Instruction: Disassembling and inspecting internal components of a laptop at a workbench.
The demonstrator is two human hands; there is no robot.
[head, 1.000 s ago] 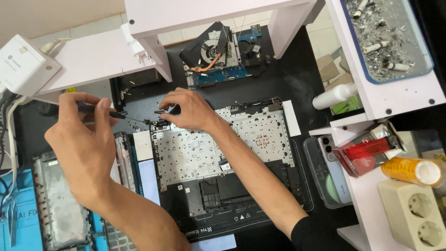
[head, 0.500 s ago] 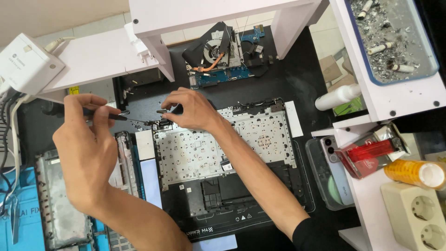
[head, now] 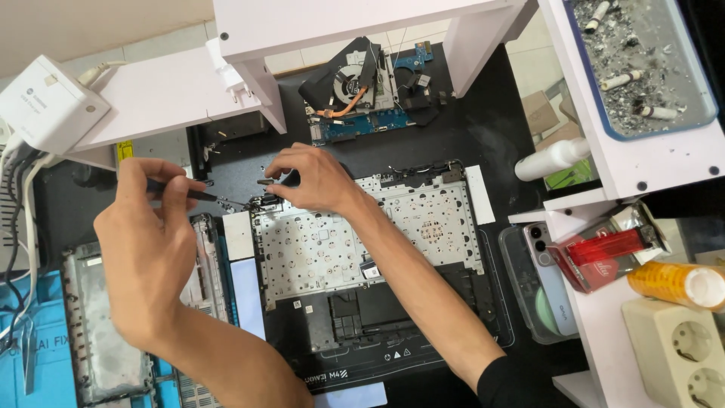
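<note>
Left hand (head: 147, 249) grips a screwdriver (head: 198, 195), right hand (head: 313, 180) pinches a small hinge part (head: 266, 183), both at the laptop shell's (head: 362, 249) top-left corner.

A black work mat (head: 498, 128) is covering the desk, and a blue mat (head: 38, 332) is lying at its lower left edge. White shelf units are standing over the surface: one low shelf (head: 162, 94) is spanning the upper left, and a taller white unit (head: 642, 162) is rising along the right side. Pale wall tiles (head: 294, 60) are showing behind them. Soft, even light is falling across everything.
</note>
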